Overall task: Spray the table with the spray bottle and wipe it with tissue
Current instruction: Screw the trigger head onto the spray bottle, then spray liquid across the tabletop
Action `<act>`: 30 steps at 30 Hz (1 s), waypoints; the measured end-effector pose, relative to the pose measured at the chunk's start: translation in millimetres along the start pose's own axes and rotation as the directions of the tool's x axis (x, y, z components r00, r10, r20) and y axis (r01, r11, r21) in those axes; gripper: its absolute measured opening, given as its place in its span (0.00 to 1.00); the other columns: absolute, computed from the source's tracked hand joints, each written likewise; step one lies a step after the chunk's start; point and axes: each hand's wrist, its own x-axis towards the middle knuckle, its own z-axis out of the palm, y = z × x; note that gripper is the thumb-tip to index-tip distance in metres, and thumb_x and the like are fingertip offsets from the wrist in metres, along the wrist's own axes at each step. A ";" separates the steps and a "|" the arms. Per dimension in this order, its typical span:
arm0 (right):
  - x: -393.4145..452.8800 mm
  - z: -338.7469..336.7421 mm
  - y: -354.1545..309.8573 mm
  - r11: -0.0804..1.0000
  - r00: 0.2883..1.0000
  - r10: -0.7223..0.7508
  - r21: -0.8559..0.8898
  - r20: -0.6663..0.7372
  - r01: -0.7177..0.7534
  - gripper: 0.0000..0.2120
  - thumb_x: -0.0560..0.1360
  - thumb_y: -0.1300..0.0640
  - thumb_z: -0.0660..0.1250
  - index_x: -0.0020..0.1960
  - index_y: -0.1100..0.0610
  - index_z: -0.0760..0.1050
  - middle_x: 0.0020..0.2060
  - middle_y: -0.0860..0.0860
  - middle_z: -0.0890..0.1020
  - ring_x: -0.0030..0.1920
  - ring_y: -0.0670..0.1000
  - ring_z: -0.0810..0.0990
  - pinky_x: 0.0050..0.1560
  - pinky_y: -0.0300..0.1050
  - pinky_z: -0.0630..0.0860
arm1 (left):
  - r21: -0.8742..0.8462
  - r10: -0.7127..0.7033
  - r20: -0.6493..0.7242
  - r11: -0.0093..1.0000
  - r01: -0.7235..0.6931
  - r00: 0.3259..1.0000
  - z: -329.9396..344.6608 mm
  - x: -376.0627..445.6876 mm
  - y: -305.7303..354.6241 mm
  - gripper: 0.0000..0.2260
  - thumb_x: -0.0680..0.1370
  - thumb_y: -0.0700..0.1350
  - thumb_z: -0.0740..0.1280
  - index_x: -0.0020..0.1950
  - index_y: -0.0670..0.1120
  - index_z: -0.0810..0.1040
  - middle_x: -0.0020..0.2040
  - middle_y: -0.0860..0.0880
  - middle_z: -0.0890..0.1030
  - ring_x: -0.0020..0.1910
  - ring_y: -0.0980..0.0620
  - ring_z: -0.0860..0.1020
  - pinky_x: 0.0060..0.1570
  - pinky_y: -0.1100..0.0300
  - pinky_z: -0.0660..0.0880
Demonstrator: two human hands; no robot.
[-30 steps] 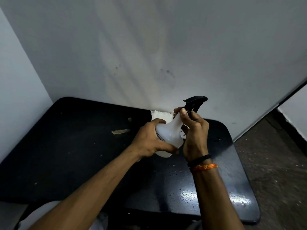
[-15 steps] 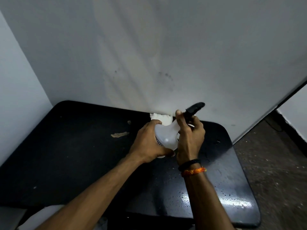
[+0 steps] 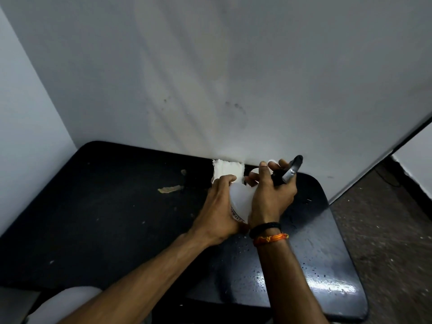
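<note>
A white spray bottle [image 3: 240,198] with a black trigger head [image 3: 289,170] is held over the black table [image 3: 105,225]. My left hand [image 3: 218,211] wraps the bottle's body from the left. My right hand [image 3: 271,195] grips the neck and trigger head, which tilts to the right. A white folded tissue [image 3: 228,170] lies at the table's back edge against the wall, just behind my left hand's fingers.
A white wall [image 3: 222,78] rises right behind the table, with another wall on the left. A pale smear [image 3: 169,189] marks the tabletop. Droplets glisten on the table's right part [image 3: 327,284]. Brown floor [image 3: 388,230] lies to the right.
Both hands have lowered the bottle toward the table and tipped its head to the right. The right hand has slid higher around the trigger head.
</note>
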 end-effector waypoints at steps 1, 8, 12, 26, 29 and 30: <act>1.9 -1.7 0.0 1.000 1.000 -0.004 0.006 -0.019 0.004 0.13 0.75 0.61 0.72 0.57 0.51 0.76 0.50 0.53 0.83 0.33 0.49 0.84 0.36 0.49 0.83 | -0.012 0.000 0.033 1.000 0.000 0.999 -0.6 -0.4 -0.1 0.53 0.62 0.50 0.83 0.77 0.50 0.54 0.72 0.49 0.63 0.69 0.53 0.67 0.65 0.55 0.75; 4.5 -8.0 -11.7 1.000 1.000 0.000 -0.011 -0.028 0.000 0.14 0.74 0.59 0.74 0.46 0.39 0.79 0.43 0.44 0.84 0.32 0.52 0.83 0.31 0.42 0.80 | -0.068 0.008 0.134 0.998 0.001 0.991 -7.6 -0.3 -1.0 0.49 0.59 0.44 0.85 0.75 0.47 0.66 0.67 0.51 0.68 0.64 0.57 0.69 0.60 0.71 0.71; 2.5 -7.3 -14.4 0.996 0.998 -0.034 -0.085 0.051 0.038 0.13 0.73 0.53 0.75 0.43 0.34 0.79 0.39 0.38 0.83 0.35 0.60 0.83 0.27 0.37 0.77 | -0.116 -0.009 0.091 0.993 0.020 0.996 -0.8 -4.6 -3.6 0.47 0.57 0.46 0.86 0.72 0.46 0.69 0.66 0.51 0.70 0.64 0.56 0.71 0.58 0.67 0.73; 9.1 -55.4 5.7 0.724 0.691 0.320 -0.637 0.649 0.263 0.07 0.74 0.57 0.72 0.46 0.62 0.81 0.39 0.62 0.84 0.21 0.45 0.76 0.24 0.38 0.73 | 0.601 -0.246 0.308 0.799 0.013 0.919 -37.1 -12.8 -116.7 0.40 0.74 0.65 0.68 0.80 0.51 0.57 0.81 0.47 0.54 0.80 0.45 0.52 0.77 0.46 0.49; 13.2 -65.5 5.6 0.689 0.614 0.397 -0.664 0.682 0.292 0.07 0.74 0.58 0.72 0.45 0.63 0.81 0.39 0.62 0.84 0.21 0.43 0.75 0.23 0.37 0.72 | 0.683 -0.236 0.246 0.731 0.005 0.940 -39.7 -23.0 -143.8 0.34 0.80 0.65 0.56 0.81 0.51 0.53 0.82 0.46 0.49 0.81 0.46 0.46 0.78 0.43 0.43; 13.9 -68.3 5.0 0.683 0.595 0.416 -0.668 0.687 0.295 0.06 0.74 0.59 0.72 0.44 0.62 0.81 0.38 0.61 0.83 0.21 0.43 0.75 0.23 0.37 0.72 | 0.706 -0.221 0.231 0.708 -0.007 0.948 -41.2 -26.4 -150.6 0.32 0.81 0.64 0.53 0.82 0.51 0.52 0.82 0.46 0.48 0.81 0.46 0.46 0.79 0.43 0.43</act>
